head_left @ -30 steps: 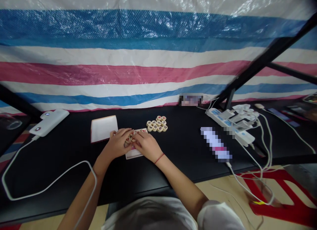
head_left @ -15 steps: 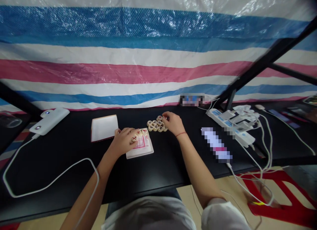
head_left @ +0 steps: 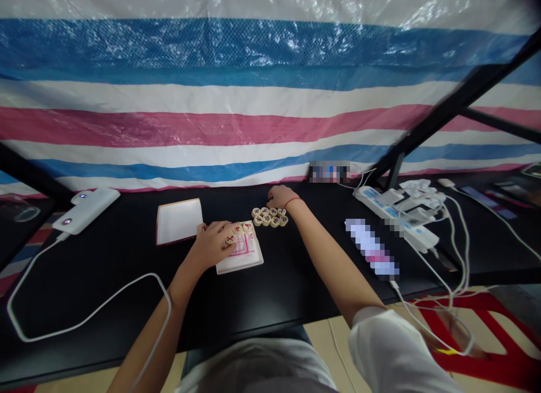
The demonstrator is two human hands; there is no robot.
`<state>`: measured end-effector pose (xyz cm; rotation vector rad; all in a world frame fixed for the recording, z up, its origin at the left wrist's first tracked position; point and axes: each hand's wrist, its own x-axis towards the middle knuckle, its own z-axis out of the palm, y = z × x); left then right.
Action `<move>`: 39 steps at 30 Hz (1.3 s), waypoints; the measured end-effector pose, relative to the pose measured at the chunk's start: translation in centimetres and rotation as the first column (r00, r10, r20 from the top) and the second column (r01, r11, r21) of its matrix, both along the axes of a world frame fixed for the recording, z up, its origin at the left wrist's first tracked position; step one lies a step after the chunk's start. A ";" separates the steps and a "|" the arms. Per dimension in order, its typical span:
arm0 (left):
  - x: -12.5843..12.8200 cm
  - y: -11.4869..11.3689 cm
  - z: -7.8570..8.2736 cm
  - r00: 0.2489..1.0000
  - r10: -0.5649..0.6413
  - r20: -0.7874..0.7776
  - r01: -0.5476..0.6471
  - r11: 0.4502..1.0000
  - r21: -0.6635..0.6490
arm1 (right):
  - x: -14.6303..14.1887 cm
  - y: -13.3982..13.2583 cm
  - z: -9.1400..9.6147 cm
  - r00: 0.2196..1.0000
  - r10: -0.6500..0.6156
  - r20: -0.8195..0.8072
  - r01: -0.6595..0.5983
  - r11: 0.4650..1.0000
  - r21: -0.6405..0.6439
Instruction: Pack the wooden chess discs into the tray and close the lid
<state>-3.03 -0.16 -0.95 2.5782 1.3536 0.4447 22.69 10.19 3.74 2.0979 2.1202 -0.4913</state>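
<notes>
My left hand [head_left: 212,245] lies over the left side of a shallow white box [head_left: 240,263] with pink lines on it, fingers curled against Chinese chess pieces [head_left: 237,229] with red characters. Its palm hides part of the box and perhaps more pieces. To the right of the box, round Chinese chess pieces with black characters [head_left: 266,219] sit in two close rows on the black table. My right hand [head_left: 282,196] is just behind these rows, its fingers bent together and pointing left. Whatever its fingertips hold is hidden.
An open box lid [head_left: 179,221] lies left of my left hand. Farther left is a white power bank [head_left: 88,210] with a looping cable [head_left: 80,327]. On the right are a charging phone [head_left: 372,249] and a power strip [head_left: 395,218] with cables. Striped sheeting [head_left: 236,122] hangs behind the table.
My right hand has moved left and back from the right end of the black pieces. The red-character piece behind the rows is out of sight now. My left hand stays at the box.
</notes>
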 end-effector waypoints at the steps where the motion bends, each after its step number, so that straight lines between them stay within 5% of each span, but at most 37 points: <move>1: 0.0 0.0 0.0 1.000 -0.002 0.004 0.002 1.000 0.002 | -0.1 0.0 0.0 1.000 0.001 -0.002 -0.001 1.000 0.003; 8: 0.2 -0.3 0.4 0.999 0.043 0.009 -0.043 0.997 0.057 | 0.3 -0.1 0.5 0.998 0.006 -0.056 -0.001 0.996 0.089; 11: 0.5 -0.1 0.8 0.992 0.054 0.118 -0.069 0.989 0.128 | -0.1 -1.8 0.7 0.954 0.047 -0.296 0.033 0.965 0.260; 13: 1.0 0.0 1.0 0.972 0.037 0.231 -0.071 0.988 0.139 | -1.2 -4.0 0.5 0.796 0.127 -0.591 0.091 0.941 0.326; 15: 1.6 0.0 1.3 0.943 0.018 0.332 -0.059 0.992 0.115 | -2.7 -6.3 0.0 0.556 0.130 -0.821 0.060 0.979 0.196; 17: 2.1 -0.1 1.5 0.920 0.007 0.392 -0.042 0.996 0.081 | -4.0 -8.2 -0.5 0.360 0.090 -0.929 0.002 0.995 0.097; 19: 2.5 -0.2 1.5 0.911 0.006 0.413 -0.033 0.998 0.058 | -4.9 -9.3 -1.1 0.265 0.062 -0.962 0.024 0.997 0.071; 32: 1.7 0.0 0.7 0.870 0.093 0.483 -0.175 0.976 0.128 | -4.9 -9.7 -3.3 -0.011 -0.024 -1.000 0.194 0.981 -0.025; 39: 0.6 0.0 0.9 0.812 0.138 0.567 -0.223 0.971 0.082 | -4.0 -9.3 -3.8 -0.037 -0.026 -0.999 0.291 0.956 -0.036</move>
